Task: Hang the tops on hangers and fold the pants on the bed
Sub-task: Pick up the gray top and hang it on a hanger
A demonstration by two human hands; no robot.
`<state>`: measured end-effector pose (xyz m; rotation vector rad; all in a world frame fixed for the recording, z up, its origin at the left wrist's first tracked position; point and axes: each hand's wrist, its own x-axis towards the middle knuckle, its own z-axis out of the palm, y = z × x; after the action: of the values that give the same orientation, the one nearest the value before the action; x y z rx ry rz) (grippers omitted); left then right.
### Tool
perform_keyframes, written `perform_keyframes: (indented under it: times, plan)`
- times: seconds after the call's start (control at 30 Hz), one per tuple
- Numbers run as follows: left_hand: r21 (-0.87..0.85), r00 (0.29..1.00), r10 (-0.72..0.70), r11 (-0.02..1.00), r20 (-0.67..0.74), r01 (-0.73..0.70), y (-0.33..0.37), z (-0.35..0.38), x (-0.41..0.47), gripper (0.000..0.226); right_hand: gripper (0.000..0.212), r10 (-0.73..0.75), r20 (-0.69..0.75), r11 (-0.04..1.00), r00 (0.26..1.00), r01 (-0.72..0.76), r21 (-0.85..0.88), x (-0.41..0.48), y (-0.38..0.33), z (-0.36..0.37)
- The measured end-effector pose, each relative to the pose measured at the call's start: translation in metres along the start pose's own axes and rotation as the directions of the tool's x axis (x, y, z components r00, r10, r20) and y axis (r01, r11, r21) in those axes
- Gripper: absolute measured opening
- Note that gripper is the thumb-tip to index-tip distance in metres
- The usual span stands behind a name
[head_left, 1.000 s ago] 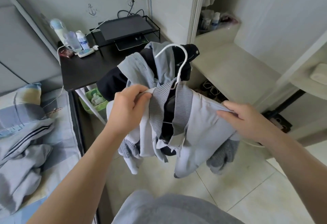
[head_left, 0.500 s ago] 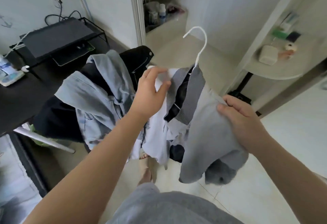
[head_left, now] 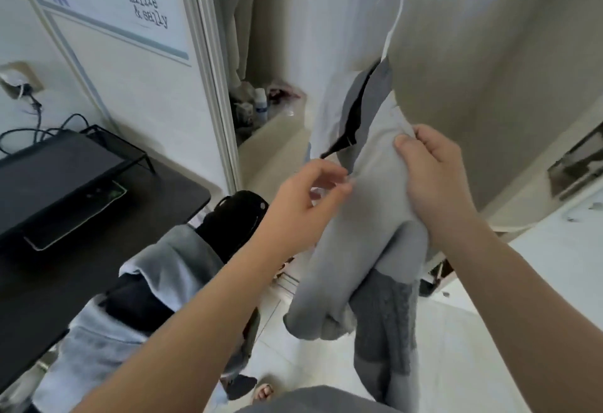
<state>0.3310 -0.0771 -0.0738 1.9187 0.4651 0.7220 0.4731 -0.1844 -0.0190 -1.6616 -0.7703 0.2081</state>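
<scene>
A light grey top with a darker ribbed collar hangs on a white hanger, whose hook rises toward the upper right. My right hand grips the top's shoulder, thumb pressed into the cloth. My left hand is at the front edge below the collar, fingers curled and pinching the fabric there. The top's dark knit cuff dangles below.
A chair heaped with grey, pale blue and black clothes stands at lower left. The black desk with a laptop on a stand is at left. An open wardrobe with a shelf of bottles is behind. White tiled floor lies below.
The view has swung right and upward, away from the bed. Both hands have lifted the top on its hanger higher toward the wardrobe; my left hand moved from the collar to the front edge.
</scene>
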Motion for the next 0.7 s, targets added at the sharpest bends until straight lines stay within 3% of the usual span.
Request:
perform_keyframes:
  times: [0.17, 0.37, 0.47, 0.57, 0.7]
  plan:
    - [0.0, 0.995, 0.095, 0.996, 0.044, -0.095, -0.006, -0.025, 0.06, 0.02, 0.022, -0.067, -0.102, 0.997, 0.992, 0.072, 0.037, 0.073, -0.035, 0.048]
    - [0.066, 0.991, 0.122, 0.99, 0.061, -0.126, 0.002, -0.04, 0.131, 0.073, 0.01, -0.168, -0.164, 0.978, 0.972, 0.185, 0.097, 0.165, -0.09, 0.082]
    - [0.166, 0.981, 0.193, 0.969, -0.035, -0.185, 0.013, -0.045, 0.173, 0.085, 0.026, -0.22, -0.19, 0.962, 0.957, 0.245, 0.118, 0.213, -0.121, 0.093]
    - [0.246, 0.942, 0.286, 0.939, -0.175, -0.24, 0.027, -0.057, 0.227, 0.064, 0.041, -0.29, -0.202, 0.936, 0.935, 0.321, 0.147, 0.264, -0.151, 0.106]
    - [0.307, 0.914, 0.341, 0.914, -0.221, -0.266, 0.048, -0.084, 0.294, 0.027, 0.046, -0.379, -0.24, 0.903, 0.894, 0.414, 0.114, 0.333, -0.189, 0.118]
